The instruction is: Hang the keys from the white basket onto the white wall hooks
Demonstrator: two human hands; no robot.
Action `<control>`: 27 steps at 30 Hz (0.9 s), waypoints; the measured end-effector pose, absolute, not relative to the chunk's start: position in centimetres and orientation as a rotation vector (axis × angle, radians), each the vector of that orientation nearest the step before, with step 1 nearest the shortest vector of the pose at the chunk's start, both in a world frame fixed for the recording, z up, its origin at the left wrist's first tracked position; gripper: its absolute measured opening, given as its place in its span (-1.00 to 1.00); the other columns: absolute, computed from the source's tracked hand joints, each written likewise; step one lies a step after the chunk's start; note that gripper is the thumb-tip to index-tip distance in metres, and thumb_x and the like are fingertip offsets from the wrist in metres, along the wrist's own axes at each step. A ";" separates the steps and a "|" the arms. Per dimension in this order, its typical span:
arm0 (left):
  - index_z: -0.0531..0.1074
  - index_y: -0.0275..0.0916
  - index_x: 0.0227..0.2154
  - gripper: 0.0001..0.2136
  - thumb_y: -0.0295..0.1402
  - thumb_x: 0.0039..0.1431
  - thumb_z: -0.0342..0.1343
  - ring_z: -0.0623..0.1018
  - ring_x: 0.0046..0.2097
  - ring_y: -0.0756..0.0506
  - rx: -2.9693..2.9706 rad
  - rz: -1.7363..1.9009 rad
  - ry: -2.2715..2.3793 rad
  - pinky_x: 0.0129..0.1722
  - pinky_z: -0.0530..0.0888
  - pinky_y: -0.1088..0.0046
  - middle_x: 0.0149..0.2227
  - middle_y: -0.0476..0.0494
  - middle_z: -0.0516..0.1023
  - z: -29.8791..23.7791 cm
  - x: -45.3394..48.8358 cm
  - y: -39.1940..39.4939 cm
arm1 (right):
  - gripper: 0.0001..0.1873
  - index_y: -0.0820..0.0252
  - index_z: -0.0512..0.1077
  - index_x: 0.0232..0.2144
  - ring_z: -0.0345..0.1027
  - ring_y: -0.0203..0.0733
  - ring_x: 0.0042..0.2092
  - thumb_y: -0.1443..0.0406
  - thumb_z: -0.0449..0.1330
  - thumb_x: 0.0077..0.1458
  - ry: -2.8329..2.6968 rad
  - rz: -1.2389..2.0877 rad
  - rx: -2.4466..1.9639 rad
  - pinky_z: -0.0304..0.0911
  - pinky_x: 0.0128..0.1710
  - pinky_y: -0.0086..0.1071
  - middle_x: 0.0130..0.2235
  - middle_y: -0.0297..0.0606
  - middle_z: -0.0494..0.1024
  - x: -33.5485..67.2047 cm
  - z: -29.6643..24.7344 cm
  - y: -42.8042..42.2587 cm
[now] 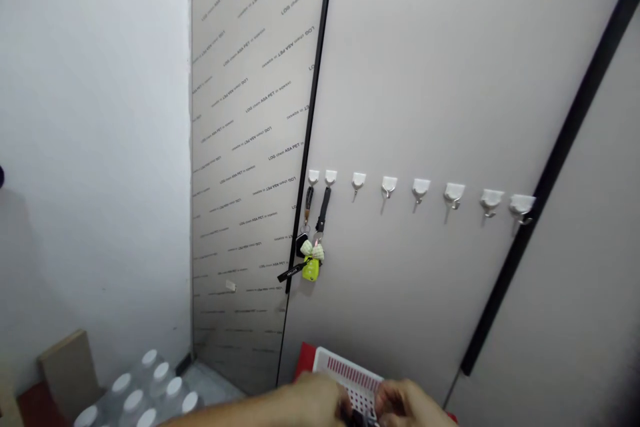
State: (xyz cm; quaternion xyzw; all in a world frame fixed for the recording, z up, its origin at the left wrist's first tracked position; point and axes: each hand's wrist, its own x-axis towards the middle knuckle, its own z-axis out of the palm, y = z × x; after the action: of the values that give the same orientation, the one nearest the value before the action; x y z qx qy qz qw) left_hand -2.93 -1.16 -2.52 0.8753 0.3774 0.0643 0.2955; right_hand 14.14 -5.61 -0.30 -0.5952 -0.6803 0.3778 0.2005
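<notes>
At the bottom edge my left hand [313, 401] and my right hand [407, 403] are close together over a white slotted basket [345, 370] that sits on something red. Both hands have curled fingers pinching a small dark item between them, mostly cut off by the frame. Above them, a row of white adhesive hooks [420, 188] runs across a grey cabinet door [430, 80]. The two leftmost hooks carry key rings: one with a black strap [324, 209] and a yellow-green charm [311, 269], one with a black fob [301, 244].
A long black handle strip [313, 100] runs down the door's left edge; another black strip [555, 167] crosses diagonally at right. A film-covered panel [240, 147] meets a white wall [90, 147]. Capped plastic bottles [145, 393] and a cardboard piece [67, 363] stand at lower left.
</notes>
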 end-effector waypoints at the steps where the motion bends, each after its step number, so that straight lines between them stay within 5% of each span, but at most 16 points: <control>1: 0.36 -0.16 -0.41 -0.76 -0.35 -0.27 0.00 0.38 -0.42 -0.02 2.347 0.301 1.034 -0.46 0.27 0.54 -0.47 0.00 0.44 -0.6 -3.4 -0.2 | -0.95 0.26 0.26 -0.66 0.12 -0.41 -0.55 0.40 0.00 -0.33 -1.925 1.002 -1.621 0.01 -0.56 -0.55 -0.64 -0.42 0.28 13.8 0.7 -4.8; 8: 0.24 -0.24 -0.30 -0.73 -0.31 -0.14 -0.10 0.36 -0.30 -0.02 1.905 1.464 1.510 -0.32 0.26 0.48 -0.32 -0.11 0.38 12.2 -5.1 8.8 | -0.64 0.29 0.26 -0.33 0.25 -0.35 -0.52 0.20 -0.02 -0.22 -1.553 0.573 -1.321 0.14 -0.56 -0.47 -0.37 -0.19 0.37 7.7 10.7 4.8; 13: 0.30 -0.23 -0.39 -0.79 -0.32 -0.16 -0.08 0.38 -0.31 -0.09 1.783 1.428 1.663 -0.38 0.26 0.43 -0.37 -0.17 0.41 14.7 -4.5 11.6 | -0.64 0.31 0.23 -0.33 0.20 -0.40 -0.66 0.23 0.01 -0.25 -1.398 0.497 -1.278 0.10 -0.71 -0.50 -0.45 -0.20 0.39 3.9 14.1 9.7; 17: 0.35 -0.25 -0.51 -0.84 -0.36 -0.16 -0.09 0.39 -0.38 -0.05 1.815 1.544 1.536 -0.41 0.27 0.48 -0.46 -0.14 0.43 16.1 -5.1 11.8 | -0.77 0.29 0.28 -0.52 0.17 -0.41 -0.64 0.25 0.02 -0.29 -1.387 0.413 -1.274 0.11 -0.67 -0.51 -0.58 -0.31 0.36 3.5 15.2 10.5; 27: 0.33 -0.34 -0.53 -0.85 -0.40 -0.15 -0.10 0.33 -0.57 0.09 1.872 1.715 1.061 -0.50 0.28 0.58 -0.58 -0.03 0.37 18.9 -5.4 10.0 | -0.78 0.31 0.29 -0.55 0.14 -0.44 -0.61 0.24 0.02 -0.31 -1.413 0.198 -1.049 0.12 -0.61 -0.51 -0.59 -0.36 0.33 3.5 19.2 7.5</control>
State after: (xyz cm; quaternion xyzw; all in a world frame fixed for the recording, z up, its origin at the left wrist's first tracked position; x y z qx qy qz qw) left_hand -5.35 10.01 18.90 0.6674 0.3783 0.6116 0.1937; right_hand 3.53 7.47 19.17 -0.4584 -0.6178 0.0866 0.6330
